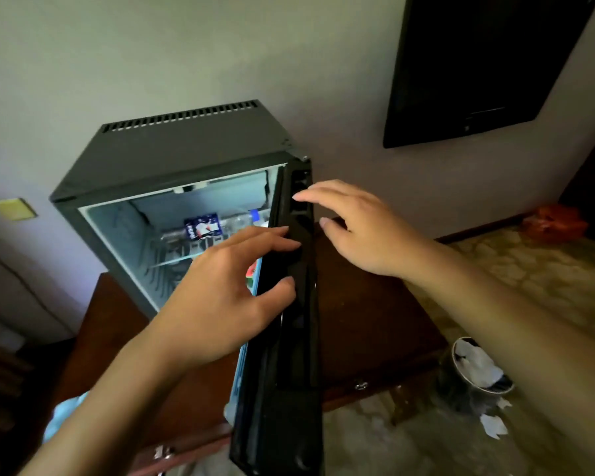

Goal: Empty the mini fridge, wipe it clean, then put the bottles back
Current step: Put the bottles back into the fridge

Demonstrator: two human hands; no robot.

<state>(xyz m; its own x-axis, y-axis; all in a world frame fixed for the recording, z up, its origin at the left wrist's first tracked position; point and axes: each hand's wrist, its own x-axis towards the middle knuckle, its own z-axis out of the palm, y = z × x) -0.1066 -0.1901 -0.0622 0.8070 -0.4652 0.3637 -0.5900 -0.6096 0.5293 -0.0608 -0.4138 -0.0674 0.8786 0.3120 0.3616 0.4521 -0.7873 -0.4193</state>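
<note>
A grey mini fridge (172, 149) stands on a dark wooden cabinet (368, 304), its black door (289, 304) swung open toward me. Inside on a wire shelf lie a blue-labelled Pepsi bottle (201, 226) and a clear bottle with a blue cap (244, 218). My left hand (220, 297) rests on the top edge of the door, fingers straight across it and thumb against its inner side. My right hand (361, 225) hovers over the outer side of the door with fingers spread, fingertips near the door's top recess. Something red and green shows by the door's inner shelf, mostly hidden.
A dark wall-mounted screen (478, 63) hangs at the upper right. A waste bin (478, 376) with crumpled paper stands on the patterned carpet at the right, scraps beside it. A light blue cloth (66, 417) lies at the lower left. An orange bag (553, 221) sits by the far wall.
</note>
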